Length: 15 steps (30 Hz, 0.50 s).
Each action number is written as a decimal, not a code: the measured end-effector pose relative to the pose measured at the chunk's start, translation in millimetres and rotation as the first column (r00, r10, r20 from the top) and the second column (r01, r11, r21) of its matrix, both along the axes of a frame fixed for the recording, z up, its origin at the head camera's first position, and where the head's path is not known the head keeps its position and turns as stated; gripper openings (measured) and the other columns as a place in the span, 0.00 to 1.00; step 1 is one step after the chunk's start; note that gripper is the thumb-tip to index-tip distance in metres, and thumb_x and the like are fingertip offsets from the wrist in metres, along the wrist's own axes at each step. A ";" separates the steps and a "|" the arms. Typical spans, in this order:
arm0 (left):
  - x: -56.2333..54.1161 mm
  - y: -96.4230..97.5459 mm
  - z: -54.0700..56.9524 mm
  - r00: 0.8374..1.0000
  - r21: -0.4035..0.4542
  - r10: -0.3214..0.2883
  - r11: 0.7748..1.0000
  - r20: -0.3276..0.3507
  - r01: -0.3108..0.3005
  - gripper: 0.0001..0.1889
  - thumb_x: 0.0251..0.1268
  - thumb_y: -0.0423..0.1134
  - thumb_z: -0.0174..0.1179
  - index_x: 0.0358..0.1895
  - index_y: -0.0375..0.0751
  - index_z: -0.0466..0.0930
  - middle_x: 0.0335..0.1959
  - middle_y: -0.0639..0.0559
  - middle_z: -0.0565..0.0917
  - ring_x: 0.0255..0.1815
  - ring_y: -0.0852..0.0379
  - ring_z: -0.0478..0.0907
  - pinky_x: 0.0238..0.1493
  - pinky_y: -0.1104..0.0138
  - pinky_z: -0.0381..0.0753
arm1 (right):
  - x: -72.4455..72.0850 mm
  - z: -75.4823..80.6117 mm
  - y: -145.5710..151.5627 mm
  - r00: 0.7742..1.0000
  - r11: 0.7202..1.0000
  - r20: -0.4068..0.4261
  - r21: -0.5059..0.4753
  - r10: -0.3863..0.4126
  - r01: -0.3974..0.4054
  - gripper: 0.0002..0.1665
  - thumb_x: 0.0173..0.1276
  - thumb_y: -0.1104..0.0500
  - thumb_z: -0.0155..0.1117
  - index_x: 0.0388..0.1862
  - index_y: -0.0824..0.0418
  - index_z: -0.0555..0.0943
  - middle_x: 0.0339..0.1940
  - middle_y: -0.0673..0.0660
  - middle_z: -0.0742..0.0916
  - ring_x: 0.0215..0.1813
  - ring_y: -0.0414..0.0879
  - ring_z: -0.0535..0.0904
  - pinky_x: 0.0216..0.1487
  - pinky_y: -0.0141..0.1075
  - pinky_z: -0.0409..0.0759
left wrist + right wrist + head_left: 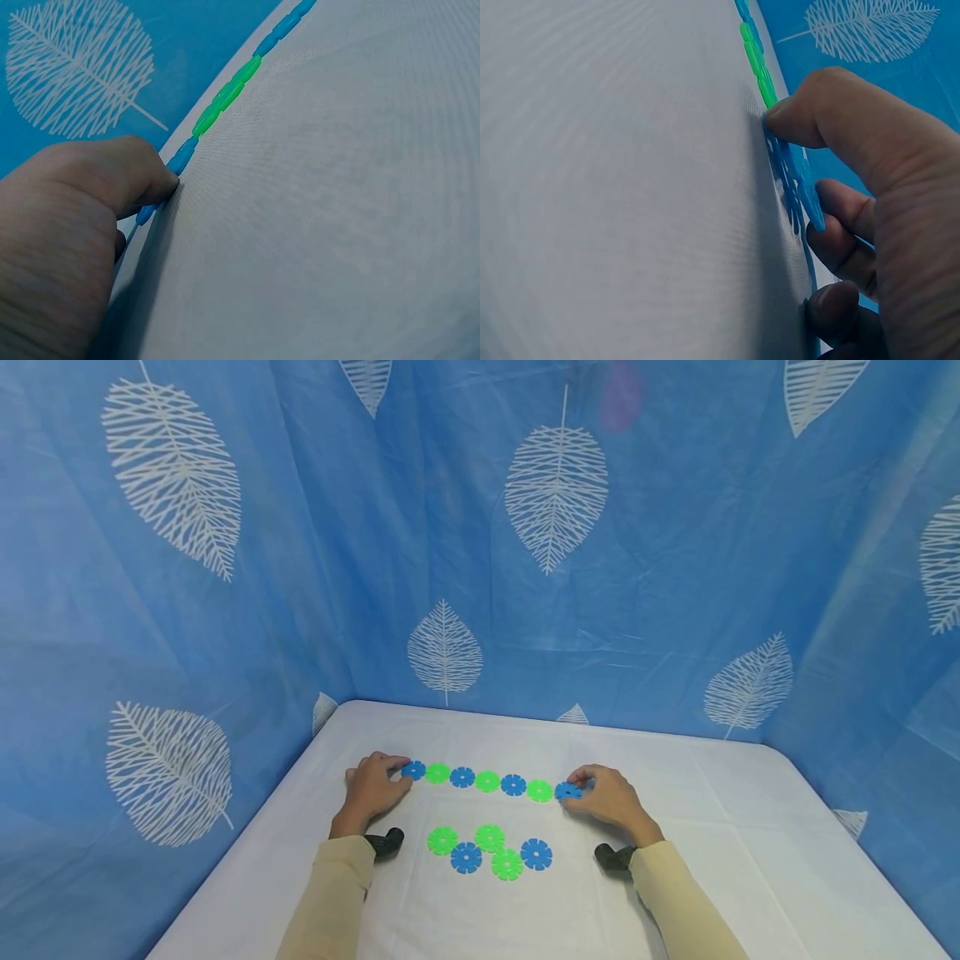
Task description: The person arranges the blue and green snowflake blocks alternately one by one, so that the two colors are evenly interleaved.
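A row of notched plastic interlocking discs, blue alternating with green [487, 781], runs across the white table. At its left end my left hand [372, 789] pinches a blue disc [414, 770] between thumb and fingers; part of that disc is hidden behind the thumb [161, 180] in the left wrist view. My right hand [609, 797] pinches the blue disc [568, 791] at the right end. In the right wrist view this blue disc [802, 184] is tilted, its outer edge raised off the table, beside the neighbouring green disc [759, 67].
Nearer to me lies a loose group of discs: green ones [442, 840] and blue ones [536, 854], some overlapping. Dark wrist mounts [386, 843] sit at both wrists. A blue curtain [555, 635] with white leaf prints closes off the table's back and sides.
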State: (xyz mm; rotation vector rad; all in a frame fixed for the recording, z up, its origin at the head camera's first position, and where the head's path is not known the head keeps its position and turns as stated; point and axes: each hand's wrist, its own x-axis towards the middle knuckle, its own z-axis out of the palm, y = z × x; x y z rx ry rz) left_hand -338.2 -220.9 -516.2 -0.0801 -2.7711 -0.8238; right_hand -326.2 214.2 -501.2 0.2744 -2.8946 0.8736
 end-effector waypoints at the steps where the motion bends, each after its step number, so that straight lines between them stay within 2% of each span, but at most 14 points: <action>1: 0.0 -0.1 -0.1 1.000 0.001 -0.002 1.000 -0.002 0.002 0.21 0.58 0.49 0.64 0.56 0.56 0.86 0.53 0.47 0.82 0.55 0.46 0.76 0.48 0.52 0.61 | 0.2 0.2 0.0 1.000 1.000 0.004 -0.001 -0.001 0.001 0.22 0.51 0.41 0.78 0.43 0.46 0.85 0.38 0.46 0.86 0.41 0.43 0.78 0.45 0.44 0.76; 15: 1.3 -0.8 1.2 1.000 0.001 0.001 1.000 0.001 -0.001 0.21 0.59 0.50 0.63 0.57 0.55 0.85 0.53 0.47 0.82 0.55 0.46 0.76 0.48 0.51 0.61 | 3.2 4.2 0.3 0.999 0.999 0.005 0.013 0.047 -0.047 0.22 0.53 0.42 0.78 0.44 0.49 0.86 0.38 0.47 0.86 0.43 0.43 0.78 0.48 0.47 0.76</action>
